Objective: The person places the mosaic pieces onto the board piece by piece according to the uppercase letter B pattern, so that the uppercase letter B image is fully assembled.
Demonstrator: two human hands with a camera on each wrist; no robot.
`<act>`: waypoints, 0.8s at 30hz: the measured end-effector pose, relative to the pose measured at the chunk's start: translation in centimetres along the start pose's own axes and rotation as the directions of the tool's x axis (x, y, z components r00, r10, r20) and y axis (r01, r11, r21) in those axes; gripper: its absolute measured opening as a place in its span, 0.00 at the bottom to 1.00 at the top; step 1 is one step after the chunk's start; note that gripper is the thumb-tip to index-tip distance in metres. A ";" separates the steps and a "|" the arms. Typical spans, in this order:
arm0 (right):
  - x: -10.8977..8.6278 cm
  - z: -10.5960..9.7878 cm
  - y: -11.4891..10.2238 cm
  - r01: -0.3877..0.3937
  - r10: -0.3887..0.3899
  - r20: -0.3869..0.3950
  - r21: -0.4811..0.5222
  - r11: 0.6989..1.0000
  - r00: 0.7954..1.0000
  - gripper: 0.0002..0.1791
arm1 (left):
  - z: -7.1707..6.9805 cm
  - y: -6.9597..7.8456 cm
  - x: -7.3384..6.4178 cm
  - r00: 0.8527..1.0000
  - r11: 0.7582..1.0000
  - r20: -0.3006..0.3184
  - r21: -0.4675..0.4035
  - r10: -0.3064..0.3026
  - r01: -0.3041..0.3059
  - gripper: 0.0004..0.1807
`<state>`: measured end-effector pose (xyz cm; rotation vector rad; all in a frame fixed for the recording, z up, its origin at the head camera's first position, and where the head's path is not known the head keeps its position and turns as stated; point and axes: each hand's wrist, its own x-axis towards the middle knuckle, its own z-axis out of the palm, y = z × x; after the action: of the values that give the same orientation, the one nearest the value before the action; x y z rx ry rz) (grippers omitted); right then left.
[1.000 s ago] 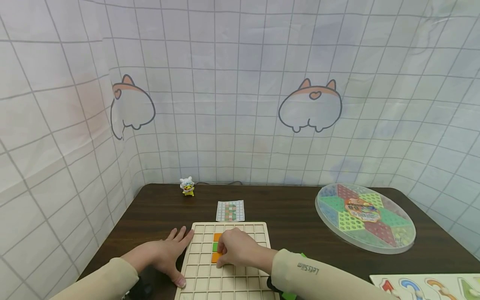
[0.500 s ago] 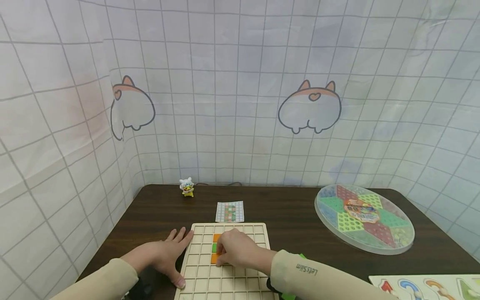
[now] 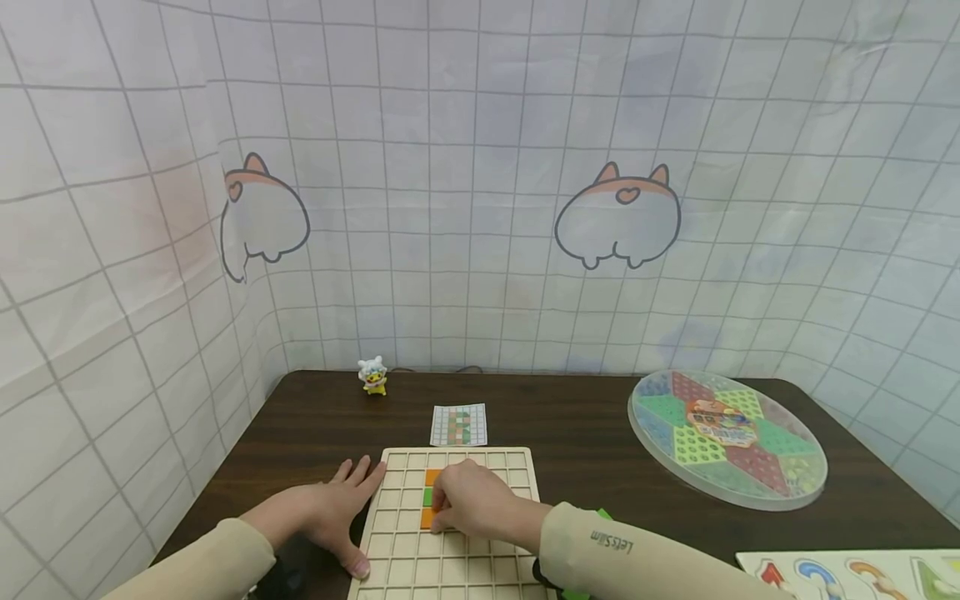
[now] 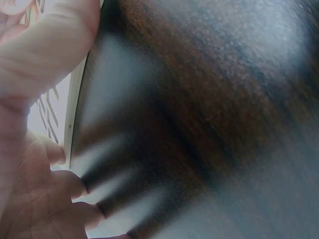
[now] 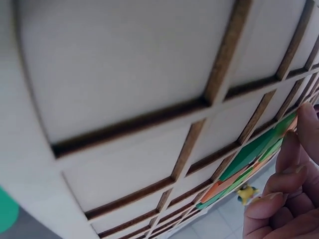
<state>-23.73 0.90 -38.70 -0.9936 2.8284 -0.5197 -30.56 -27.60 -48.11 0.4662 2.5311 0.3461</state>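
Observation:
A pale grid board (image 3: 405, 571) lies on the dark table in the head view. Two orange tiles, a far one (image 3: 432, 477) and a near one (image 3: 427, 518), sit in its cells with a green tile (image 3: 427, 497) between them. My right hand (image 3: 480, 500) is over the board, fingers curled, thumb and forefinger pinching at a small tile beside these; it is mostly hidden. Green and orange tiles (image 5: 249, 159) show by the fingertips in the right wrist view. My left hand (image 3: 333, 508) rests with spread fingers along the board's left edge.
A printed pattern card (image 3: 459, 425) lies behind the board, a small figurine (image 3: 372, 377) at back left. A round Chinese checkers board (image 3: 723, 442) sits on the right; a shape puzzle board (image 3: 847, 575) is at front right. Green pieces (image 3: 604, 514) lie beyond my right sleeve.
Both hands stay in place, the right one still pinching over the same part of the board. The whole head view has shifted very slightly.

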 end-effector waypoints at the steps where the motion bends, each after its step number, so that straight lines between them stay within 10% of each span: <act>1: 0.0 0.0 0.0 0.003 -0.003 0.002 0.008 1.000 1.000 0.07 | 0.0 0.0 0.0 1.000 1.000 -0.001 0.002 0.000 0.000 0.84; 24: -5.8 -4.9 9.3 -0.009 0.017 -0.037 0.207 0.978 0.999 0.09 | 0.0 -0.1 0.1 1.000 1.000 0.016 0.004 -0.005 0.005 0.84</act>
<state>-25.69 12.67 -37.43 -0.9339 2.7395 -0.8205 -30.72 -27.66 -48.19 0.4629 2.5178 0.3341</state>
